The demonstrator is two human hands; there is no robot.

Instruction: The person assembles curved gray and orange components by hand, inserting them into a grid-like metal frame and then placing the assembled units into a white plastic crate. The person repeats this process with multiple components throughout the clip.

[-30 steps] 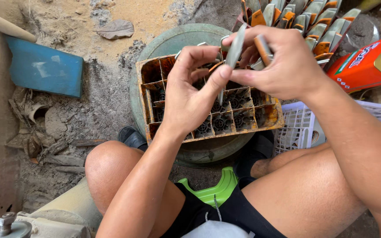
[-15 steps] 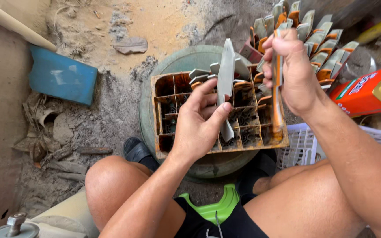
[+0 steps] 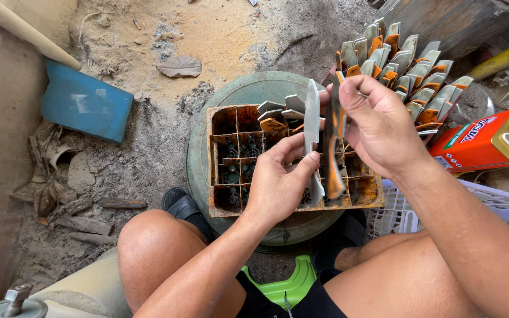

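While you sit over the rusty divided crate point(image 3: 231, 171), your left hand point(image 3: 278, 188) pinches a grey blade point(image 3: 311, 126) and your right hand point(image 3: 378, 126) grips an orange-stained one point(image 3: 332, 153); few cells are filled, most empty, many blades point(image 3: 410, 59) stacked far right.

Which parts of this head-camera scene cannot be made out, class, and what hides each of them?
- Right half of the compartmented crate: covered by the left hand and right hand.
- Lower end of the grey blade: behind the left hand's fingers.
- Contents of the crate's cells: too dark and small.
- White plastic basket: cut off by the right edge, crossed by the forearm.
- Red bottle: cut off by the right edge.
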